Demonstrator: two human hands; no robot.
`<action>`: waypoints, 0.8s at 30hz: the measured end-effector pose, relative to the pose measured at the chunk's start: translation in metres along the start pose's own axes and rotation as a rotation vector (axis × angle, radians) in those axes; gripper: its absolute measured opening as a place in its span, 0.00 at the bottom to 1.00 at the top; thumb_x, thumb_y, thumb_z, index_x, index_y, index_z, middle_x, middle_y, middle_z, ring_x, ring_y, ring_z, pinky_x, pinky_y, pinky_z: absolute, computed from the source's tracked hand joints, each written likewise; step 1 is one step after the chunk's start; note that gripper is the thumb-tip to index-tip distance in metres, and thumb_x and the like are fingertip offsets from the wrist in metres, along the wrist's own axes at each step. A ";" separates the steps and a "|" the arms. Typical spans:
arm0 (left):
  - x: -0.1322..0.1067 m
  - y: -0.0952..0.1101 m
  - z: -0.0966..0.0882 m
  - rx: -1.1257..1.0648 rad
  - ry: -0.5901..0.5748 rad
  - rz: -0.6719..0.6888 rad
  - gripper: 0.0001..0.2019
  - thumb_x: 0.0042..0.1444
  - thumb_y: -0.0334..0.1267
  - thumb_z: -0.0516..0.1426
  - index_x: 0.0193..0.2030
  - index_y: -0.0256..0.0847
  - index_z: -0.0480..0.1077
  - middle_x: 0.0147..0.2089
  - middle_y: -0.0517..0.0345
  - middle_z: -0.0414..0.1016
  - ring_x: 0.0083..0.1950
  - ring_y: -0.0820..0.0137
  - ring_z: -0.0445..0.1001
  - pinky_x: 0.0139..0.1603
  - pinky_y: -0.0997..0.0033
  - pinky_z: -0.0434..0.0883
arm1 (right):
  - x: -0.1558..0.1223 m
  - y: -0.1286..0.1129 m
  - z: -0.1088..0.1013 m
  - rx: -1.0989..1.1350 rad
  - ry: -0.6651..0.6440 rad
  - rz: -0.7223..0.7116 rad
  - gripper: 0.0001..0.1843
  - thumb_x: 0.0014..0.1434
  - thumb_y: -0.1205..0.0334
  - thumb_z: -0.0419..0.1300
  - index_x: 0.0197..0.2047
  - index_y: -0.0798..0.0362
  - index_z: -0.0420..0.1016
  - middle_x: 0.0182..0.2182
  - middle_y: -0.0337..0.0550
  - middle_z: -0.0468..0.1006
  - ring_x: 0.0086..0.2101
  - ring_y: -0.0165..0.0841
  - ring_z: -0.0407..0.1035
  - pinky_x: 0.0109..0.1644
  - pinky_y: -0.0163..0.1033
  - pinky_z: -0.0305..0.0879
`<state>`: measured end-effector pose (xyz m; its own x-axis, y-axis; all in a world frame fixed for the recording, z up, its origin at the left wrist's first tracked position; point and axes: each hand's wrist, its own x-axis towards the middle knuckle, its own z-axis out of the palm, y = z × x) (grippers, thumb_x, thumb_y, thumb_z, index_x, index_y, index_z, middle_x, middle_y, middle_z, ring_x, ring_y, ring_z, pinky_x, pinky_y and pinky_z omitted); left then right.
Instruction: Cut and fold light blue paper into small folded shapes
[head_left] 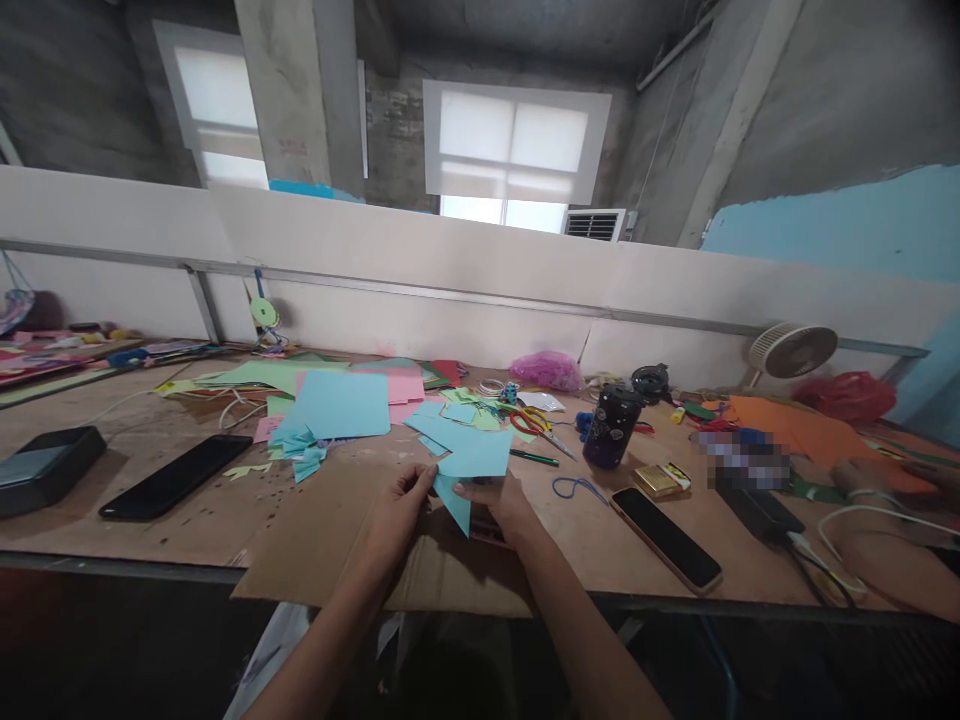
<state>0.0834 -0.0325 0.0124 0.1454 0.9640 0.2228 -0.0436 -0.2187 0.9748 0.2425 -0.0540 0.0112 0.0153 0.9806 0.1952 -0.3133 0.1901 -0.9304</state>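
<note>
My left hand [409, 498] pinches the left edge of a small pointed piece of light blue paper [456, 508]. My right hand [510, 512] has its thumb and fingers closed on the right side of the same piece, whose tip points down towards me. Just beyond the fingers lies a larger cut piece of light blue paper [480, 452]; whether it touches the held piece I cannot tell. A brown cardboard sheet [322, 530] lies beneath both hands. Something pinkish below my right hand is mostly hidden. Past it are orange-handled scissors [536, 432] and a green pen [534, 458].
Left are a blue paper sheet [341, 405], crumpled blue scraps [304, 450], a black phone [176, 478] and a dark box [49, 468]. Right stand a dark tumbler [611, 428], a gold box [660, 480], another phone [666, 538] and a fan [793, 348]. Another person's arm [885, 550] rests far right.
</note>
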 end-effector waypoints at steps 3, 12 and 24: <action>0.000 -0.001 0.000 -0.011 -0.004 -0.001 0.16 0.52 0.51 0.60 0.24 0.41 0.67 0.21 0.66 0.62 0.23 0.74 0.59 0.25 0.76 0.58 | 0.000 0.000 0.000 -0.003 0.016 -0.015 0.19 0.40 0.59 0.74 0.38 0.50 0.78 0.40 0.41 0.81 0.43 0.42 0.72 0.50 0.45 0.66; -0.005 0.005 0.005 -0.042 -0.066 -0.039 0.17 0.48 0.52 0.62 0.22 0.40 0.68 0.19 0.66 0.62 0.21 0.74 0.59 0.23 0.76 0.57 | 0.010 0.009 -0.007 0.128 0.221 -0.002 0.22 0.40 0.58 0.73 0.40 0.54 0.78 0.36 0.46 0.82 0.37 0.41 0.74 0.46 0.46 0.69; -0.005 0.008 0.004 -0.038 -0.160 -0.083 0.17 0.51 0.51 0.60 0.24 0.39 0.67 0.20 0.66 0.61 0.22 0.76 0.58 0.23 0.78 0.56 | 0.005 -0.001 -0.003 -0.025 0.252 -0.046 0.19 0.40 0.54 0.71 0.34 0.57 0.78 0.30 0.44 0.81 0.31 0.37 0.71 0.38 0.41 0.68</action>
<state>0.0865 -0.0400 0.0189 0.3055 0.9413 0.1436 -0.0617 -0.1309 0.9895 0.2457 -0.0494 0.0117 0.2661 0.9510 0.1574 -0.2836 0.2333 -0.9301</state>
